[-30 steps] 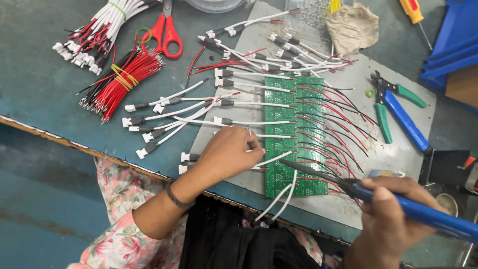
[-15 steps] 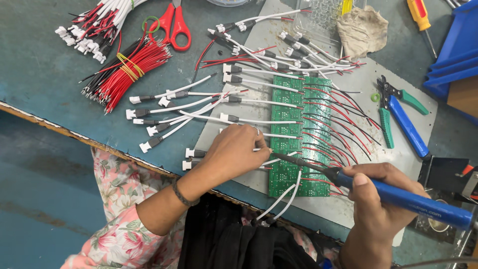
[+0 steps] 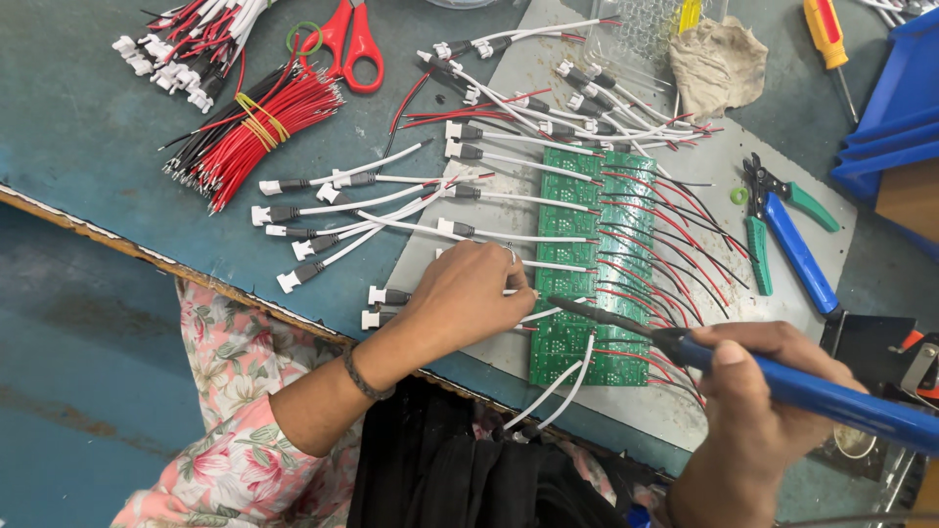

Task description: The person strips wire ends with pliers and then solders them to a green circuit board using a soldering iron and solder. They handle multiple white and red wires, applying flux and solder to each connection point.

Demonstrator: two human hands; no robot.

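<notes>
My left hand (image 3: 468,297) rests on the grey mat (image 3: 782,264), fingers pinched on a white wire (image 3: 540,315) beside the green circuit boards (image 3: 595,264). My right hand (image 3: 758,391) grips a blue-handled soldering iron (image 3: 782,383); its dark tip (image 3: 567,305) touches the board's left edge close to my left fingertips. Several white connector leads (image 3: 489,200) run left from the boards, and thin red and black wires (image 3: 685,235) fan out to the right.
A bundle of red and black wires (image 3: 256,127) tied with yellow bands, red-handled scissors (image 3: 347,44), white connector bunches (image 3: 176,64), green and blue pliers (image 3: 782,240), a rag (image 3: 719,59), a screwdriver (image 3: 829,39) and blue bins (image 3: 895,98) lie on the teal table.
The iron's tip has swung left across the lower board toward my left fingertips. My right hand moved in closer to the boards. My left hand stayed on the wire.
</notes>
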